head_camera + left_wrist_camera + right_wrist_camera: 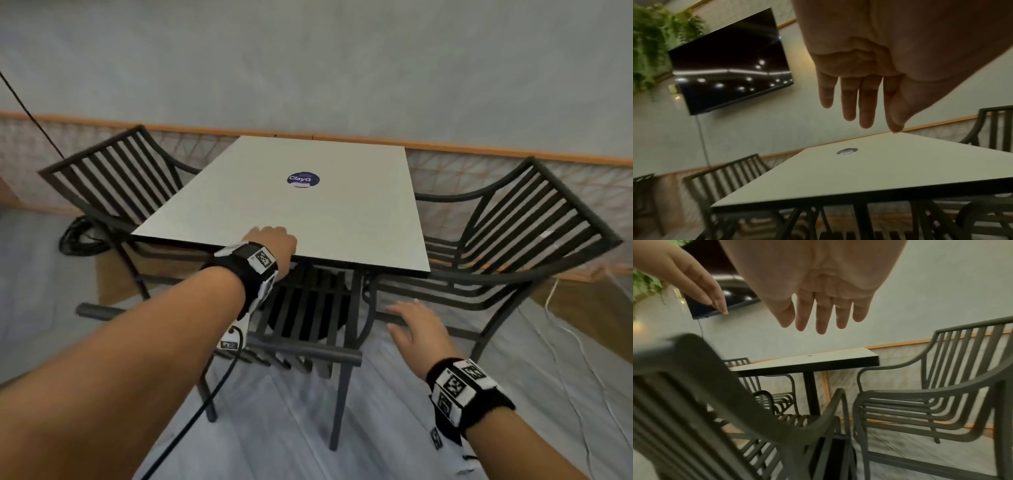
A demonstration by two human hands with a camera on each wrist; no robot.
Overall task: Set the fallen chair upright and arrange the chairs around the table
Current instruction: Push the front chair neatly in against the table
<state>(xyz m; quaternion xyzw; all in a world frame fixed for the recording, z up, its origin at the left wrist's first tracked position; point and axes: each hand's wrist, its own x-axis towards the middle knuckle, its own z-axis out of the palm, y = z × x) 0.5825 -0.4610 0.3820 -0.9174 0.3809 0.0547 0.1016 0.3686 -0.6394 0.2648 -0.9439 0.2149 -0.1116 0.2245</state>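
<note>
A white square table [308, 212] with a purple sticker [303, 180] stands against the wall. Three dark slatted metal armchairs stand upright around it: the left chair [113, 171], the right chair [534, 219], and the near chair [308, 349], whose seat is tucked under the table's front edge. My left hand [270, 240] hovers over the table's near edge with its fingers [865, 100] straight and holds nothing. My right hand [418, 325] is spread flat above the gap between the near chair [715, 378] and the right chair [920, 402], and I cannot tell whether it touches either.
A dark screen [729, 65] and hanging plants [653, 40] are on the wall behind. A coil of black cable [82, 236] lies on the floor by the left chair. A white cord [565, 329] trails on the floor at the right.
</note>
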